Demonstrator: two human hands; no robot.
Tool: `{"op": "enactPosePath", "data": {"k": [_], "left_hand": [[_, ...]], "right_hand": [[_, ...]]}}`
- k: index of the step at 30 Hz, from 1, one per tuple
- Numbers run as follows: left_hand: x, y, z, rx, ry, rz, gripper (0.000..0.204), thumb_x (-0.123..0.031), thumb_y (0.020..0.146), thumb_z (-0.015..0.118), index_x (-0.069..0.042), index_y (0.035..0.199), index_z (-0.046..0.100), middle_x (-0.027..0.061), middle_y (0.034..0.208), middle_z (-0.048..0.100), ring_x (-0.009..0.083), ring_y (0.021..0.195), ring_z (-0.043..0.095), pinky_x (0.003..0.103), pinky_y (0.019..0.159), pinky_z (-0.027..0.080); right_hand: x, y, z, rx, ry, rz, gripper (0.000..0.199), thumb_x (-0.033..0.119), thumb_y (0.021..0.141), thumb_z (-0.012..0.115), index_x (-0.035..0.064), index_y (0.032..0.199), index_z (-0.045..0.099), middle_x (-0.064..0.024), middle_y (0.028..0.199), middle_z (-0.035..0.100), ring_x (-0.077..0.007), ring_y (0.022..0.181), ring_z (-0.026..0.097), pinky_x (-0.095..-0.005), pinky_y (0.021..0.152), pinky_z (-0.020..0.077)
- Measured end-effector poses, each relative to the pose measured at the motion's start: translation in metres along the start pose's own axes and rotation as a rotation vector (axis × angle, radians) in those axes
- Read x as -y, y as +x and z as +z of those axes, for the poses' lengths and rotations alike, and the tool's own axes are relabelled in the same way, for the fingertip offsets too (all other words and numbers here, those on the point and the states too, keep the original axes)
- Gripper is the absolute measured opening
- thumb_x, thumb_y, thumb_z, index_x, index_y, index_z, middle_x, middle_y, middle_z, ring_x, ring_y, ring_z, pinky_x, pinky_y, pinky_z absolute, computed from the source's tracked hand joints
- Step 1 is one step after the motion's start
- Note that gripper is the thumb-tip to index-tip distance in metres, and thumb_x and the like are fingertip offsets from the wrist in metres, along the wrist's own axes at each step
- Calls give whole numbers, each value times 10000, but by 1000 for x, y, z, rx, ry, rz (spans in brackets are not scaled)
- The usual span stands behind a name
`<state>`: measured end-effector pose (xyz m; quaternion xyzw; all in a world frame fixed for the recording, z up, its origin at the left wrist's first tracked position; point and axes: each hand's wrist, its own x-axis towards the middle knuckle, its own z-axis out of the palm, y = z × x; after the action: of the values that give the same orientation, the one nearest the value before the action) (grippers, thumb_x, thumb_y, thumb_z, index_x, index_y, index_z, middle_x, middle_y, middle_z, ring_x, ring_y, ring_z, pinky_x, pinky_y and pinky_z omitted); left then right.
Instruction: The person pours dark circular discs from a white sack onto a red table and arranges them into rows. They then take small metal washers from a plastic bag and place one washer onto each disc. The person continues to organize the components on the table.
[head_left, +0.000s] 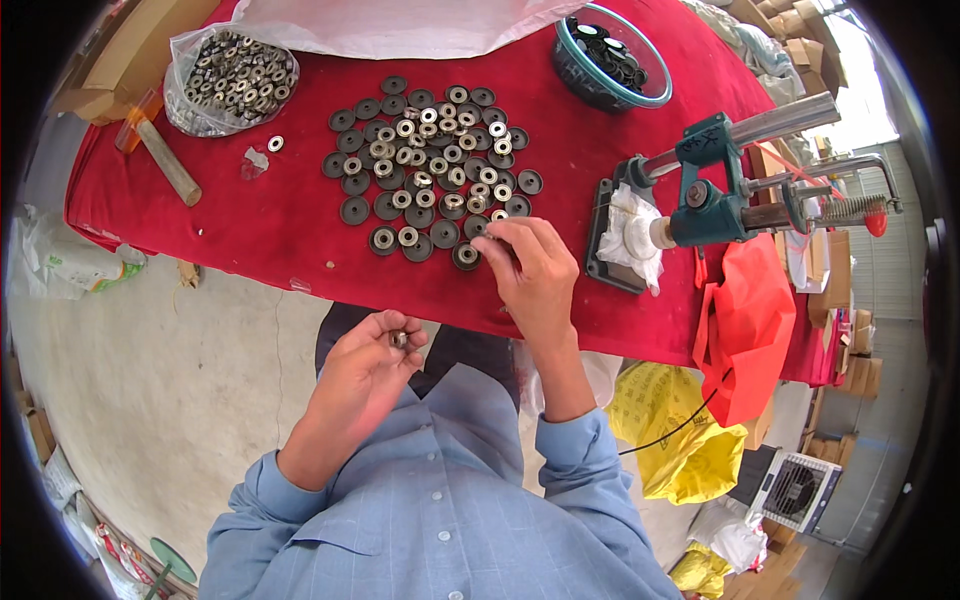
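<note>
My left hand (pixel 358 372) is raised in front of the table's near edge. Its curled fingers hold a small shiny metal ring (pixel 399 340) that looks like a bearing. Over the near right side of the spread-out parts, my right hand (pixel 537 278) has thumb and fingers pinched together; the small part between them is mostly hidden. Just left of those fingertips lies a dark disc with a metal ring on it (pixel 466 256). Many black round discs (pixel 354 210) cover the middle of the table, and silver rings (pixel 425 198) sit on or among them.
On the red cloth (pixel 250 225) stand a clear bag of metal rings (pixel 240 85), a wooden-handled tool (pixel 168 163), and a teal basket of black parts (pixel 612 60). A green hand press (pixel 700 190) stands at right, beside a red bag (pixel 745 330). A yellow bag (pixel 670 430) sits below.
</note>
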<state>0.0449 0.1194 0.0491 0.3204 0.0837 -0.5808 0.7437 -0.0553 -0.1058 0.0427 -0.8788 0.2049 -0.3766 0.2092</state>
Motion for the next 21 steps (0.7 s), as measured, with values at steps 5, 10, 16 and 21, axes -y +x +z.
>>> {"op": "enactPosePath", "data": {"k": [5, 10, 16, 21], "left_hand": [[1, -6, -18, -5, 189, 11, 269, -35, 1030, 620, 43, 1285, 589, 151, 1251, 669, 233, 1136, 677, 356, 1023, 558], [7, -11, -13, -40, 415, 100, 343, -87, 1056, 647, 71, 1356, 597, 182, 1342, 672, 237, 1193, 698, 346, 1033, 568], [8, -6, -16, 15, 483, 157, 417, -108, 1058, 666, 62, 1432, 595, 176, 1330, 683, 245, 1199, 721, 345, 994, 594], [2, -8, -12, -18, 500, 65, 404, -177, 1096, 648, 50, 1428, 616, 162, 1228, 723, 241, 1043, 771, 346, 881, 621]], "right_hand": [[-10, 4, 14, 19, -21, -50, 213, 96, 848, 862, 42, 1013, 740, -86, 1021, 737, -303, 921, 725, -412, 788, 595], [-15, -2, 19, 58, -138, -126, 216, 100, 855, 853, 50, 1030, 737, -72, 1025, 725, -287, 914, 708, -416, 796, 578], [-19, -1, 25, -25, -32, -42, 192, 89, 842, 863, 58, 1003, 763, -79, 999, 742, -298, 910, 708, -414, 810, 566], [-21, -2, 24, 62, -124, -93, 205, 90, 853, 852, 46, 1032, 763, -74, 1018, 729, -295, 929, 699, -426, 848, 551]]}}
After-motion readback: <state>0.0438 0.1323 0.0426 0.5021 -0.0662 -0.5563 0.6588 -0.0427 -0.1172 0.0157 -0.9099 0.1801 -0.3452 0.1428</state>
